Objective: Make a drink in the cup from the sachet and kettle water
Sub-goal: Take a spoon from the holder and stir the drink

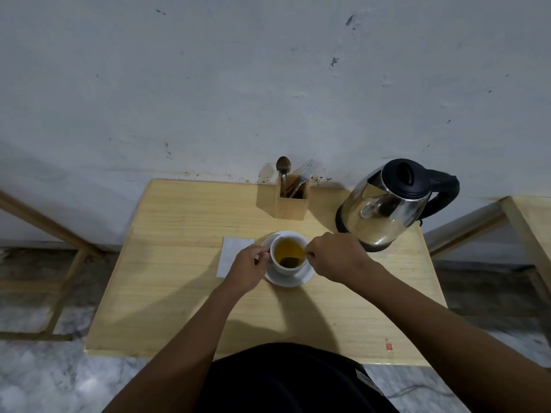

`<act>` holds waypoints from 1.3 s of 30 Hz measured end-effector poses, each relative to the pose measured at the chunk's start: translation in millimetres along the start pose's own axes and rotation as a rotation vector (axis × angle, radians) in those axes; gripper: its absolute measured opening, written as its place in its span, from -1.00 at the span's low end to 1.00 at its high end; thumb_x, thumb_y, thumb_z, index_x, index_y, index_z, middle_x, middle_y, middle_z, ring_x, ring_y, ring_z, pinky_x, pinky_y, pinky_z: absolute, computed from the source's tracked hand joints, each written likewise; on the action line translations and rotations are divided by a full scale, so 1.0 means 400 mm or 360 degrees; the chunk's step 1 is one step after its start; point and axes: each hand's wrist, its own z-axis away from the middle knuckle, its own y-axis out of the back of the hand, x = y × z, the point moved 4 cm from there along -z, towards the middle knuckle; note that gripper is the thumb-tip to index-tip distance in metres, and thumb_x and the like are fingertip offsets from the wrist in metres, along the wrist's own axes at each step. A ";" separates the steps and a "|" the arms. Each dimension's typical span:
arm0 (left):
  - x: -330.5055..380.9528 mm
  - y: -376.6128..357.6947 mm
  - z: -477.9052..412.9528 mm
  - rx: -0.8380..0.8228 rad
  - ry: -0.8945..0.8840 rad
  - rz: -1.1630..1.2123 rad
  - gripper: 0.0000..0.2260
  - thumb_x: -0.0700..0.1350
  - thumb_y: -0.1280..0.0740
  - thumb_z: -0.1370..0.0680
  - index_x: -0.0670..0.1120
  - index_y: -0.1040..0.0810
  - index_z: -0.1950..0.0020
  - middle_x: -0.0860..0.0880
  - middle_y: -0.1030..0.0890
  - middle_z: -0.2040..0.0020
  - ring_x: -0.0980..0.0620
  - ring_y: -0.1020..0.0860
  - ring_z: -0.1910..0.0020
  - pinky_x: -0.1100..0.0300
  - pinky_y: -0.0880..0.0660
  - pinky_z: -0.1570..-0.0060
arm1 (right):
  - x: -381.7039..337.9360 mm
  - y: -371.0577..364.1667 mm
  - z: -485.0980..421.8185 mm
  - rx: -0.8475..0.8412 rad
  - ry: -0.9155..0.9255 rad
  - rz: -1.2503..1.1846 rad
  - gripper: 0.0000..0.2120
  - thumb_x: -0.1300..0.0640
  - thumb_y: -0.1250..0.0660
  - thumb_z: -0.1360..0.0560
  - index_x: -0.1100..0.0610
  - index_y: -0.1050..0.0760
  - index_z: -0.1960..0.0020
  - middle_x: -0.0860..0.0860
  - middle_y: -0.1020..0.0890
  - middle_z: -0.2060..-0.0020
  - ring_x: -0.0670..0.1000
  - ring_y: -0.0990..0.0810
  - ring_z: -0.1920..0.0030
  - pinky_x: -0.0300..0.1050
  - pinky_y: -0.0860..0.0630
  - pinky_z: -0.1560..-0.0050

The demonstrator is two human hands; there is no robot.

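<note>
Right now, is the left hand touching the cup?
Touching. The head view shows the left hand with its fingers at the side of the white cup, with no gap between them.

The white cup (288, 254) stands upright on a white saucer (288, 280) between the two hands, holding yellow-brown liquid with a spoon (293, 260) dipped in. A white sachet (232, 257) lies flat just beyond the left hand (247, 268). The steel kettle (387, 204), black lid shut, stands beyond the right hand (337, 256).

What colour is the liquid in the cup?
Amber-yellow liquid in the white cup, seen in the head view.
</note>
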 end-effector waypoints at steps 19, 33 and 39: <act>0.000 0.000 -0.004 0.0003 0.0038 -0.0017 -0.75 -0.18 -0.20 -0.59 -0.11 -0.60 -0.19 -0.09 -0.63 -0.09 -0.06 -0.60 0.01 0.16 -0.52 0.02 | -0.057 0.060 -0.057 -0.0144 0.0035 0.0119 -0.85 0.07 -0.21 -0.57 0.12 -0.50 0.00 -0.04 -0.34 0.41 -0.04 -0.37 0.40 -0.16 -0.26 0.39; -0.002 -0.001 -0.007 0.0002 0.0025 -0.0023 -0.77 -0.14 -0.21 -0.60 -0.10 -0.61 -0.15 -0.03 -0.57 -0.03 0.03 -0.54 0.08 0.26 -0.43 0.10 | -0.019 0.056 -0.043 -0.0138 -0.0083 0.0191 -0.89 0.18 -0.18 -0.59 0.13 -0.49 0.00 -0.03 -0.36 0.39 -0.04 -0.37 0.40 -0.18 -0.23 0.42; -0.007 -0.006 -0.009 -0.0014 0.0035 -0.0021 -0.75 -0.18 -0.20 -0.59 -0.11 -0.60 -0.19 -0.08 -0.61 -0.07 -0.02 -0.56 0.11 0.20 -0.46 0.09 | -0.049 0.042 -0.053 -0.0104 -0.0065 0.0032 -0.89 0.10 -0.23 -0.56 0.11 -0.51 0.02 -0.03 -0.38 0.40 -0.04 -0.37 0.41 -0.12 -0.34 0.33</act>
